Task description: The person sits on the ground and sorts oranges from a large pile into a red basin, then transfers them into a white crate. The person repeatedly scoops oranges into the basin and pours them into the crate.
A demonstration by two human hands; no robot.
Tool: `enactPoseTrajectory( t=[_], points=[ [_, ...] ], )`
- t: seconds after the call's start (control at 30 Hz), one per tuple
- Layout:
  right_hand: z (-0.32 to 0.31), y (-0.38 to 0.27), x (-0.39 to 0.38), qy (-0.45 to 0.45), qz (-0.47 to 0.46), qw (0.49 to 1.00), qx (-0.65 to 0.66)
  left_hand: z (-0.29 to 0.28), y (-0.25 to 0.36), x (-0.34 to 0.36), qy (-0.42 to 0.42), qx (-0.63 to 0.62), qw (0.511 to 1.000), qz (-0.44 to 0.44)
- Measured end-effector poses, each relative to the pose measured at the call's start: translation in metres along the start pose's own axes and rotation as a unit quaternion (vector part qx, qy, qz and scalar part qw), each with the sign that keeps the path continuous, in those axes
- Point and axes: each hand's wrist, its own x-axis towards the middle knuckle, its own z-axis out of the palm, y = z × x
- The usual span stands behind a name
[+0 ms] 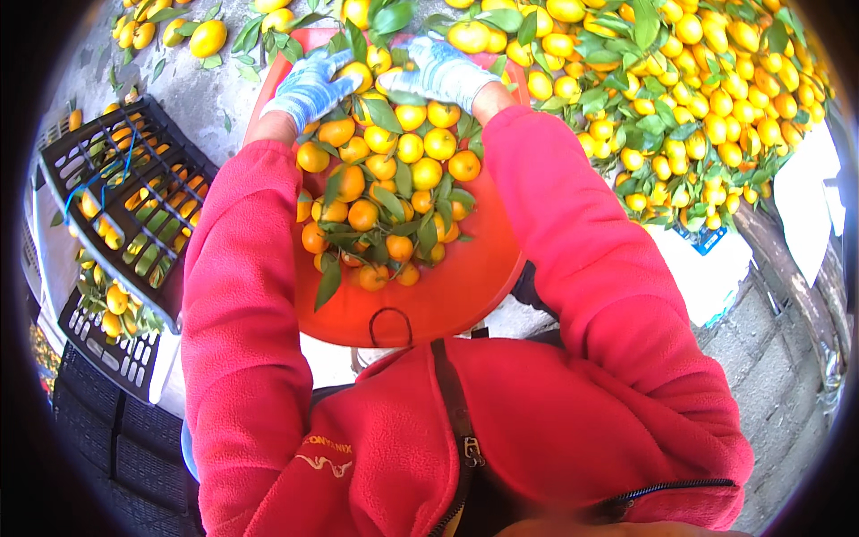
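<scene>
A red plastic basin [429, 291] lies in front of me, heaped with orange-yellow mandarins [410, 148] that carry stems and green leaves. At its far side, my left hand [313, 88] in a blue-and-white knit glove lies against the fruit, with thumb and fingers apart. Opposite it, my right hand [438, 73], gloved alike, stretches its fingers inward over the mandarins near the rim. Several fruits and leaves sit between the two hands. Neither hand is closed round a fruit that I can make out.
A big pile of leafy mandarins [698, 98] covers the ground at the far right. On the left, a black plastic crate [107, 170] stands tilted, with mandarins showing through its slats. A few loose fruits [208, 38] lie on the grey floor beyond. Wooden poles [787, 259] lean at the right.
</scene>
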Motion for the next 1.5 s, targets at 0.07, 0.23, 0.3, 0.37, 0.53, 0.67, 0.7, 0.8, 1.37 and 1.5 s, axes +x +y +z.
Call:
enactPoseTrajectory(
  t=[0.07, 0.23, 0.3, 0.37, 0.53, 0.67, 0.7, 0.8, 1.37, 1.5],
  points=[
    [0.01, -0.007, -0.026, -0.009, 0.002, 1.0, -0.006, 0.0, -0.003, -0.029, -0.024, -0.022, 0.998, -0.056],
    [0.021, -0.042, -0.09, -0.04, 0.095, 0.993, -0.059, 0.001, -0.004, -0.096, -0.012, -0.03, 0.986, -0.166],
    [0.027, -0.047, -0.114, -0.115, 0.138, 0.976, -0.121, 0.001, 0.003, -0.12, -0.045, -0.05, 0.983, -0.17],
    [0.039, -0.048, -0.14, -0.142, 0.151, 0.962, -0.176, 0.008, 0.014, -0.146, -0.078, -0.003, 0.987, -0.141],
    [0.076, -0.071, -0.195, -0.11, 0.082, 0.969, -0.205, 0.052, 0.046, -0.196, -0.177, 0.077, 0.972, -0.131],
    [0.095, -0.113, -0.232, -0.151, 0.045, 0.973, -0.168, 0.02, 0.067, -0.218, -0.301, 0.1, 0.947, -0.059],
    [0.1, -0.122, -0.241, -0.165, 0.03, 0.972, -0.164, -0.006, 0.077, -0.216, -0.339, 0.116, 0.932, -0.056],
    [0.101, -0.132, -0.253, -0.233, 0.007, 0.956, -0.18, -0.097, 0.126, -0.231, -0.288, 0.146, 0.945, -0.051],
    [0.02, -0.015, -0.164, -0.16, 0.164, 0.962, -0.149, -0.207, 0.163, -0.344, -0.001, 0.003, 0.998, 0.06],
    [-0.012, -0.036, -0.129, -0.447, 0.028, 0.879, -0.166, -0.206, 0.17, -0.35, -0.026, 0.022, 0.993, 0.114]
  ],
)
